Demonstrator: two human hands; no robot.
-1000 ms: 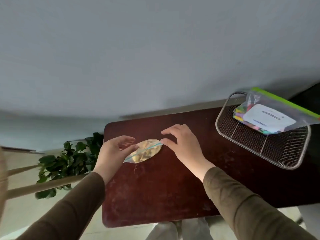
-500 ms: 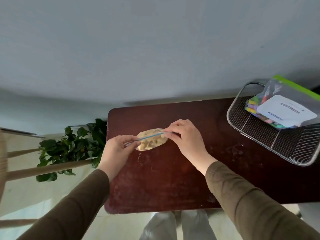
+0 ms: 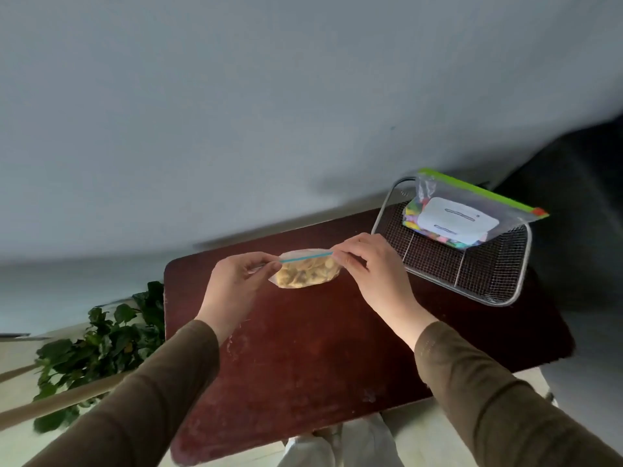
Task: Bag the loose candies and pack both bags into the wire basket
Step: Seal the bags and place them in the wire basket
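Note:
A small clear zip bag (image 3: 308, 273) full of yellow candies hangs just above the dark red table (image 3: 303, 348), its blue zip strip stretched level on top. My left hand (image 3: 236, 284) pinches the strip's left end and my right hand (image 3: 367, 267) pinches its right end. At the table's far right corner sits the wire basket (image 3: 472, 278). A larger clear bag (image 3: 468, 217) with a green zip edge, a white label and colourful candies leans inside it against the back rim.
A grey wall rises right behind the table. A leafy green plant (image 3: 101, 342) and a wooden rail (image 3: 50, 404) stand off the table's left edge. A dark shape fills the far right beyond the basket.
Both hands have raised the candy bag off the table and pulled its zip strip taut between them; one second ago it lay flat. The camera view has shifted.

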